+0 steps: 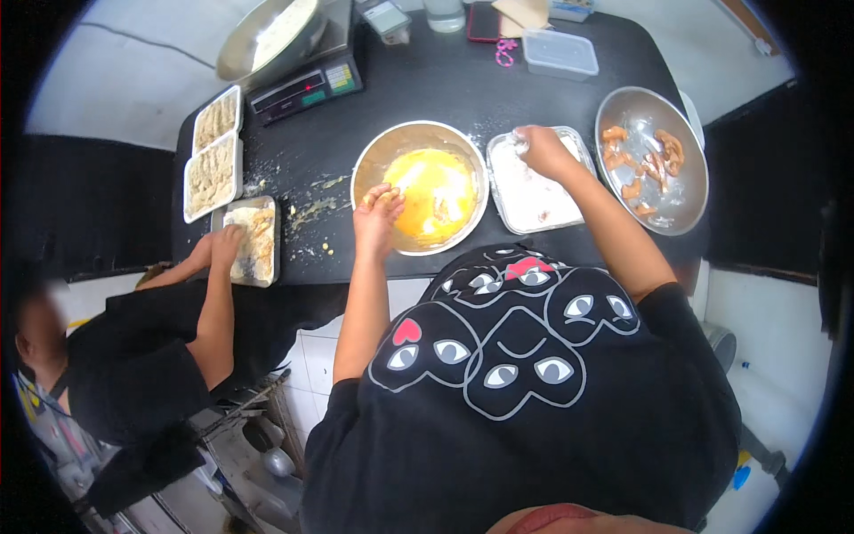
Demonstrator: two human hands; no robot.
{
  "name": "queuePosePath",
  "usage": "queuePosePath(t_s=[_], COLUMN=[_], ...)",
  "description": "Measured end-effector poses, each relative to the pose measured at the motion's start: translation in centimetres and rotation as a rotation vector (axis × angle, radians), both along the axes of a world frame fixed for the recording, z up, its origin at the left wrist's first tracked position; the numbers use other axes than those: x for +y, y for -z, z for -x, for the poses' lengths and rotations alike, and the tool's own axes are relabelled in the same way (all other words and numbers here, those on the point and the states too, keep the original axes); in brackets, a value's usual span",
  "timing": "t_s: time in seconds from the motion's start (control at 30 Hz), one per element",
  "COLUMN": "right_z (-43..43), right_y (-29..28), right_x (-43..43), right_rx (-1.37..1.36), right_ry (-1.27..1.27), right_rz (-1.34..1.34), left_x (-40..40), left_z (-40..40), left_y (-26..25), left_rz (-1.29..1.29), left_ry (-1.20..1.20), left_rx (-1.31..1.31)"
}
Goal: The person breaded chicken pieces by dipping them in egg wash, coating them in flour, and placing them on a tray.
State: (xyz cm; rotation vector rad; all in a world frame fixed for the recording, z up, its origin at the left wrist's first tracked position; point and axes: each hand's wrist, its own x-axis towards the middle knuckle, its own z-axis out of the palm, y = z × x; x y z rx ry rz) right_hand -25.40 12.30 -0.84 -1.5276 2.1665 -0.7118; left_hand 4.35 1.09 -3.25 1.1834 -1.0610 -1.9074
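Note:
My left hand (379, 217) is raised over the near-left rim of a steel bowl (418, 130) holding yellow beaten egg (427, 187); egg and crumbs coat its curled fingertips, and nothing is plainly held. Over a tray of white flour (517, 190), just right of the bowl, is my right hand (544, 152), its fingers bent and floury; whether they pinch something is hidden. A small brownish piece shows in the flour near the front. Farther right, a tilted-looking steel bowl (697, 193) contains several raw meat pieces (669, 152).
At left a co-worker's hands (223, 245) press into a crumb tray (275, 267). Behind it lie two containers of breaded pieces (212, 180). A digital scale (307, 90) bears a large bowl (230, 50). A plastic container (560, 53) and phone (484, 23) lie at the back.

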Motion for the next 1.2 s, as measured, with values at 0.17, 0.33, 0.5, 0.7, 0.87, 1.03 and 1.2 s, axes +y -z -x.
queuePosePath(t_s=[0.17, 0.33, 0.5, 0.7, 0.87, 1.03, 1.2], right_z=[-0.4, -1.9, -0.5, 0.7, 1.2, 1.4, -1.5], right_y=[6.3, 6.7, 4.0, 0.6, 2.6, 4.7, 4.2], right_x=[2.4, 3.0, 1.7, 2.1, 2.4, 2.5, 2.0], right_rx=[0.194, 0.444, 0.167, -0.259, -0.123, 0.124, 0.233], right_ry=[0.012, -0.101, -0.038, 0.219, 0.202, 0.131, 0.033], right_rz=[-0.146, -0.114, -0.158, 0.033, -0.188, -0.130, -0.312], left_x=[-0.2, -0.4, -0.3, -0.2, -0.2, -0.2, 0.0], left_z=[0.7, 1.1, 0.7, 0.4, 0.9, 1.1, 1.6], left_y=[-0.1, -0.6, -0.8, 0.0, 0.4, -0.2, -0.9], left_rz=[0.009, 0.014, 0.029, 0.001, 0.005, 0.005, -0.015], left_ry=[0.050, 0.059, 0.049, 0.032, 0.065, 0.066, 0.070], left_rx=[-0.059, -0.041, -0.045, -0.031, -0.005, -0.012, -0.022])
